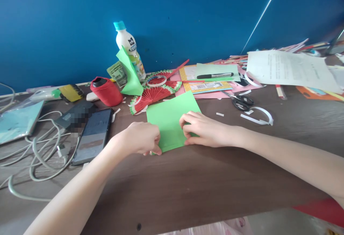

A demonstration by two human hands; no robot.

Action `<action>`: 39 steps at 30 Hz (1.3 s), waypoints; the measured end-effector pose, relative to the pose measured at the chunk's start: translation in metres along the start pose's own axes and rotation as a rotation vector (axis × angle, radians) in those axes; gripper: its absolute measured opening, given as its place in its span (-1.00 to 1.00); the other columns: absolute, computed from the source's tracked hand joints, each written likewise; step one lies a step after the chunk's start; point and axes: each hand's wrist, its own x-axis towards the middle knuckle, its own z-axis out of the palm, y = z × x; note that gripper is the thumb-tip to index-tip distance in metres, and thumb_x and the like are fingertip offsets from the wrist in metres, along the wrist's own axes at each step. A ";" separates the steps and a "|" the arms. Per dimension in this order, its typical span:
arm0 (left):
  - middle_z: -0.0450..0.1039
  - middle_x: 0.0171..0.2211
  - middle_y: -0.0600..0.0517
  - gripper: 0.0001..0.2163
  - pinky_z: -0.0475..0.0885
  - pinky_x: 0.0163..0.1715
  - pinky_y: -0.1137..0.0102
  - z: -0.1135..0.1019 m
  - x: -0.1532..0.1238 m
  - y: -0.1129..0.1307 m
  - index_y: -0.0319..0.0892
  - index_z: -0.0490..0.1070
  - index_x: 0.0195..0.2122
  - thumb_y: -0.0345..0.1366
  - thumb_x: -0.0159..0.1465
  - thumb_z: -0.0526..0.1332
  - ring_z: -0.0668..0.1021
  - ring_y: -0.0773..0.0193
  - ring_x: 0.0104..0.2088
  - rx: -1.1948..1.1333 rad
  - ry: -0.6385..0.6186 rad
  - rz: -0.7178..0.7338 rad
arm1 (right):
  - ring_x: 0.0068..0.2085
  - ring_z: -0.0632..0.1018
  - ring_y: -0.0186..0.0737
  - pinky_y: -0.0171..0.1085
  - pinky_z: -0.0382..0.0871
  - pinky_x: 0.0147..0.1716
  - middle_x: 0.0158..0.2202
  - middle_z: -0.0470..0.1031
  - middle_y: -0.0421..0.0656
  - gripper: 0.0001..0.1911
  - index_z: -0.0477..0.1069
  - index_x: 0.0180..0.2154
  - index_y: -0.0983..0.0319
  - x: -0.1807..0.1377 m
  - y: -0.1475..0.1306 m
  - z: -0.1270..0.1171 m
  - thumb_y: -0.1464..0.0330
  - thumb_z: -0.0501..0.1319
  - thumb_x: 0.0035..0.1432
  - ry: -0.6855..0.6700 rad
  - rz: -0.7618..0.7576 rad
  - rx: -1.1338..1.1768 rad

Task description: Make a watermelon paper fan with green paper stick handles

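A sheet of bright green paper (172, 120) lies on the dark wooden table in front of me. Its near edge shows a narrow strip, seemingly a fold. My left hand (142, 138) is closed at the near left corner, thumb and fingers gripping the edge. At the near right, my right hand (200, 130) has its fingers curled over the sheet and its thumb at the edge; the tips are partly hidden. Just beyond the sheet sits a red pleated paper fan (153, 97) with a green and white border.
A phone (92, 138) and tangled cables (34, 156) lie left. Behind stand a red-wrapped object (107, 91) and a bottle (129, 45). Black-handled scissors (242, 102), a white strip loop (259, 120), a black marker (215, 75) and printed paper (290, 68) are to the right.
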 end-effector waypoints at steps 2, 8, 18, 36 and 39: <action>0.43 -0.70 0.10 -0.77 0.16 -0.53 0.43 -0.001 -0.001 0.000 -0.13 0.35 -0.72 -0.14 -0.01 0.18 0.43 0.30 -0.57 -0.016 -0.015 -0.010 | -0.16 0.28 -0.21 -0.19 0.16 -0.16 -0.19 0.28 -0.12 -0.70 0.24 -0.53 0.26 0.000 0.000 0.000 0.22 0.16 0.12 -0.002 0.005 -0.002; 0.44 -0.71 0.10 -0.82 0.17 -0.53 0.43 0.001 -0.004 -0.009 -0.12 0.37 -0.72 -0.21 -0.04 0.19 0.46 0.29 -0.54 -0.040 -0.063 -0.027 | -0.15 0.28 -0.20 -0.19 0.16 -0.15 -0.18 0.28 -0.13 -0.70 0.25 -0.53 0.26 0.000 0.000 -0.001 0.21 0.18 0.11 -0.006 0.011 0.002; 0.40 -0.54 0.11 -0.65 0.13 -0.52 0.44 -0.005 -0.004 -0.001 -0.13 0.30 -0.59 0.07 0.03 0.13 0.40 0.30 -0.48 -0.126 0.252 0.022 | -0.13 0.26 -0.19 -0.18 0.16 -0.13 -0.17 0.28 -0.13 -0.70 0.27 -0.52 0.26 0.001 0.000 -0.002 0.19 0.15 0.13 -0.031 0.008 0.020; 0.27 -0.40 0.06 -0.69 0.16 -0.15 0.30 0.021 0.023 0.009 -0.17 0.26 -0.54 -0.01 0.07 0.20 0.34 0.17 -0.21 -0.146 0.277 0.266 | -0.16 0.32 -0.16 -0.26 0.17 -0.39 -0.20 0.21 -0.14 -0.69 0.28 -0.48 0.22 -0.007 0.003 -0.030 0.12 0.10 0.11 -0.281 0.261 0.155; 0.25 -0.38 0.04 -0.67 0.17 -0.15 0.28 0.022 0.023 0.009 -0.17 0.27 -0.54 0.02 0.06 0.19 0.32 0.14 -0.18 -0.159 0.271 0.235 | -0.24 0.34 -0.22 -0.28 0.14 -0.42 -0.23 0.21 -0.16 -0.70 0.27 -0.49 0.22 -0.007 0.005 -0.027 0.12 0.10 0.09 -0.272 0.267 0.166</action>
